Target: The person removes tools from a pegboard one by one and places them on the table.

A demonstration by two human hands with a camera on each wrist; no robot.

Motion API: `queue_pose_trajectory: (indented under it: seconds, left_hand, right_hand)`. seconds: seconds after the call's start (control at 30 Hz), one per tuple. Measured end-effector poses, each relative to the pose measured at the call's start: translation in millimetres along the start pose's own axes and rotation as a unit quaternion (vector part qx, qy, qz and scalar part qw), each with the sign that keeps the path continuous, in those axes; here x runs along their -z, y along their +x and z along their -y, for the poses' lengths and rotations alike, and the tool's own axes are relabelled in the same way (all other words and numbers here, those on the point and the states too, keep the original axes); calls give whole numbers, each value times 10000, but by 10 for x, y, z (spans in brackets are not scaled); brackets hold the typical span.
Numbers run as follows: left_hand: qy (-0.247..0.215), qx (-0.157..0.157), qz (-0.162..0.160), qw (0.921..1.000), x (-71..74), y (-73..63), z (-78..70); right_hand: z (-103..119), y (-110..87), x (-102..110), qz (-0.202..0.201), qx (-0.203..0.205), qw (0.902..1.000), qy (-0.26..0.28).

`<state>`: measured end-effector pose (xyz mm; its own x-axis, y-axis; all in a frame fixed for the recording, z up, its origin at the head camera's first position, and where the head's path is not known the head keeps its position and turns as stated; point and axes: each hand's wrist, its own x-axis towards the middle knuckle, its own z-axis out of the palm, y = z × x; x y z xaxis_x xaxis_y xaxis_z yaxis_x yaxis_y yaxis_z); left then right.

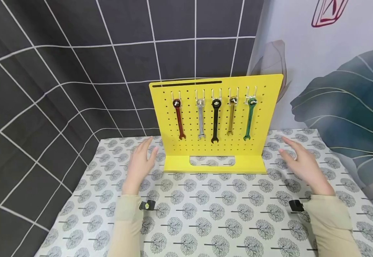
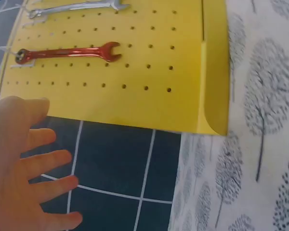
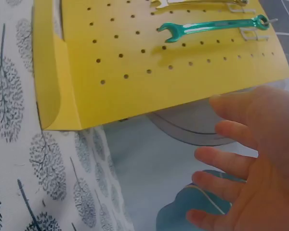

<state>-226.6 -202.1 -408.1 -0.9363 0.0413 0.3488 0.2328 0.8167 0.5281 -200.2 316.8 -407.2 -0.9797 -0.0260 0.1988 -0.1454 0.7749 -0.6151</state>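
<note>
Yellow pegboard [image 1: 208, 122]: where does it stand?

Between the left hand [image 1: 139, 165] and right hand [image 1: 304, 167], both empty, fingers spread

And the combination wrenches [image 1: 215, 123]?

Five hang there, red one [image 1: 179, 119] nearest the left, green one [image 1: 249, 119] nearest the right

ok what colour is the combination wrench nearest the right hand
Metallic green; that combination wrench shows best in the right wrist view.

- Cloth-covered tbl [image 1: 205, 198]: white bkgd, grey/blk tree print all over.
- Yellow pegboard stand [image 1: 223, 121]: upright directly on it, nr far edge; flat base [image 1: 214, 169] in front, tree print visible thru cutout.
</note>
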Motion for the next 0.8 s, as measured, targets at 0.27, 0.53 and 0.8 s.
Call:
queue_pose_trajectory:
  seconds: [0.27, 0.53, 0.8]
  left_hand:
    - [-1057, -153, -490, 9931, 201, 83, -123]
    - [-2039, -707, -1121, 9700, 515, 310, -407]
    - [-2973, -816, -1388, 9411, 762, 613, -668]
  right_hand:
    - [128, -21, 133, -646, 174, 9968, 438]
    - [303, -75, 326, -1392, 394, 9879, 555]
    - [530, -13, 421, -1414, 491, 9857, 779]
